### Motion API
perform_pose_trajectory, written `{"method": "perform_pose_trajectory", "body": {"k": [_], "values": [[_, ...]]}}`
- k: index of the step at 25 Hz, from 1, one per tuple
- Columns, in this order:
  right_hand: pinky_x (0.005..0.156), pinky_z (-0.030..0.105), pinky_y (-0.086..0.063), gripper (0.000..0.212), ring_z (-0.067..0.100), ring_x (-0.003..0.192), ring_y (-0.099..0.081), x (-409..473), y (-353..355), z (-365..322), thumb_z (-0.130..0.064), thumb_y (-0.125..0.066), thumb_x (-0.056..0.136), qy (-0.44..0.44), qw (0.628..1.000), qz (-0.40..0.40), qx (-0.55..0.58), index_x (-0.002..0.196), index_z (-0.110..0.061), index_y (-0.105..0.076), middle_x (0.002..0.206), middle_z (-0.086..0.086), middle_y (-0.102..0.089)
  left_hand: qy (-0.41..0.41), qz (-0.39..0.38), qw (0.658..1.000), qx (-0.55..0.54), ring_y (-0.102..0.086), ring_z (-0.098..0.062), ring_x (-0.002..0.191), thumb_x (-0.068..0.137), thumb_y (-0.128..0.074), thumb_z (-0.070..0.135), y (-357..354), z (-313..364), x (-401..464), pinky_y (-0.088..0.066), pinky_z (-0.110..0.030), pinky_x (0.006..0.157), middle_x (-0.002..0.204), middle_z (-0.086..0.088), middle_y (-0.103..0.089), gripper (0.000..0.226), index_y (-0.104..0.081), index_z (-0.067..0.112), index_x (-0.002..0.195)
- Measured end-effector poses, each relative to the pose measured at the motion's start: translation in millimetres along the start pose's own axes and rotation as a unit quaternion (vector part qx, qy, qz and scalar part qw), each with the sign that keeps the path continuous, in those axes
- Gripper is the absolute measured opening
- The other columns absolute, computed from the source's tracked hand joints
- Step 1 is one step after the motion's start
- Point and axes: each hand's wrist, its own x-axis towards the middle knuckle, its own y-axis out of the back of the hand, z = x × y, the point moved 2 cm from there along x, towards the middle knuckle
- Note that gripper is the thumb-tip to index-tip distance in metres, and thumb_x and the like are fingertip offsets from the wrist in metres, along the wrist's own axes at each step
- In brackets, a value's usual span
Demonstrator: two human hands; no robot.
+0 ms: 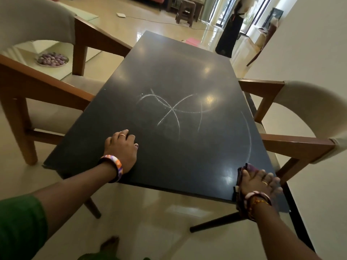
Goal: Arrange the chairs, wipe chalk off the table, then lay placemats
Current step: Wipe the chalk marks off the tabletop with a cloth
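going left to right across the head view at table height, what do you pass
left chair → left hand → chalk marks → right hand pressing the cloth → right chair

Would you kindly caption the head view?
Right hand presses cloth on chalk-marked table; left hand braces.
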Motion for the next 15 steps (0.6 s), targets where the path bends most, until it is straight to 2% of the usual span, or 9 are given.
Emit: {"method": "perform_pose_trajectory", "body": {"k": [1, 3, 6, 8, 9, 11, 13, 15], "values": [[0.114, 0.048, 0.007, 0.072, 0.033, 0.144, 0.009, -4, -2, -7, -0.055, -0.020, 0.096, 0.027, 1.000, -0.001, -0.002, 0.151, -0.011, -0.006, 0.158, 0.014, 0.002, 0.026, 0.013, 0.999, -0.022, -0.027, -0.027, 0.137, 0.096, -0.040, 0.033, 1, 8, -9, -0.028, -0.042, 0.108, 0.149, -0.011, -0.030, 0.044, -0.040, 0.014, 0.136], [0.115, 0.048, 0.003, 0.071, 0.031, 0.145, 0.007, -21, -12, -32, -0.056, -0.020, 0.096, 0.150, 0.988, -0.005, -0.027, 0.151, -0.013, -0.004, 0.158, 0.011, 0.004, 0.066, 0.029, 0.995, -0.065, -0.026, -0.028, 0.137, 0.095, -0.042, 0.034, -2, 34, -32, -0.028, -0.043, 0.108, 0.149, -0.012, -0.027, 0.047, -0.039, 0.014, 0.136], [0.115, 0.041, 0.009, 0.068, 0.024, 0.145, 0.013, -70, -32, -78, -0.053, -0.019, 0.097, 0.379, 0.924, -0.032, -0.038, 0.151, -0.015, 0.000, 0.158, 0.006, 0.010, 0.077, 0.022, 0.994, -0.076, -0.018, -0.026, 0.140, 0.096, -0.037, 0.039, -23, 81, -70, -0.022, -0.042, 0.111, 0.153, -0.010, -0.020, 0.053, -0.030, 0.013, 0.142], [0.114, 0.038, 0.012, 0.066, 0.019, 0.144, 0.016, -79, -34, -82, -0.052, -0.016, 0.097, 0.448, 0.892, -0.055, -0.031, 0.151, -0.017, 0.003, 0.158, 0.003, 0.013, 0.068, 0.015, 0.997, -0.041, -0.013, -0.025, 0.143, 0.097, -0.030, 0.040, -37, 101, -83, -0.016, -0.041, 0.113, 0.155, -0.010, -0.016, 0.056, -0.023, 0.012, 0.145], [0.114, 0.038, 0.012, 0.066, 0.018, 0.144, 0.016, -69, -31, -72, -0.052, -0.016, 0.098, 0.451, 0.891, -0.055, -0.026, 0.150, -0.018, 0.003, 0.158, 0.002, 0.013, 0.067, 0.017, 0.997, -0.027, -0.011, -0.024, 0.143, 0.098, -0.029, 0.039, -41, 104, -87, -0.014, -0.040, 0.113, 0.155, -0.009, -0.014, 0.056, -0.022, 0.012, 0.146], [0.115, 0.041, 0.008, 0.065, 0.019, 0.145, 0.012, -30, -24, -33, -0.050, -0.017, 0.098, 0.408, 0.912, -0.036, -0.021, 0.151, -0.017, 0.000, 0.159, 0.002, 0.009, 0.073, 0.042, 0.996, -0.029, -0.017, -0.024, 0.142, 0.098, -0.031, 0.035, -43, 104, -90, -0.016, -0.040, 0.113, 0.154, -0.009, -0.020, 0.052, -0.028, 0.011, 0.144], [0.117, 0.046, 0.002, 0.063, 0.023, 0.146, 0.006, 18, -11, 15, -0.049, -0.019, 0.098, 0.332, 0.943, -0.009, -0.013, 0.151, -0.016, -0.006, 0.159, 0.004, 0.002, 0.073, 0.079, 0.994, -0.031, -0.034, -0.028, 0.135, 0.097, -0.040, 0.029, -42, 104, -89, -0.027, -0.042, 0.107, 0.145, -0.014, -0.039, 0.045, -0.044, 0.006, 0.135], [0.118, 0.047, -0.002, 0.063, 0.025, 0.146, 0.001, 57, 3, 47, -0.048, -0.019, 0.098, 0.248, 0.969, -0.015, -0.010, 0.151, -0.015, -0.007, 0.159, 0.006, -0.001, 0.073, 0.112, 0.991, -0.020, -0.051, -0.035, 0.120, 0.093, -0.049, 0.024, -42, 108, -85, -0.039, -0.045, 0.099, 0.129, -0.021, -0.055, 0.037, -0.057, 0.001, 0.121]]}}
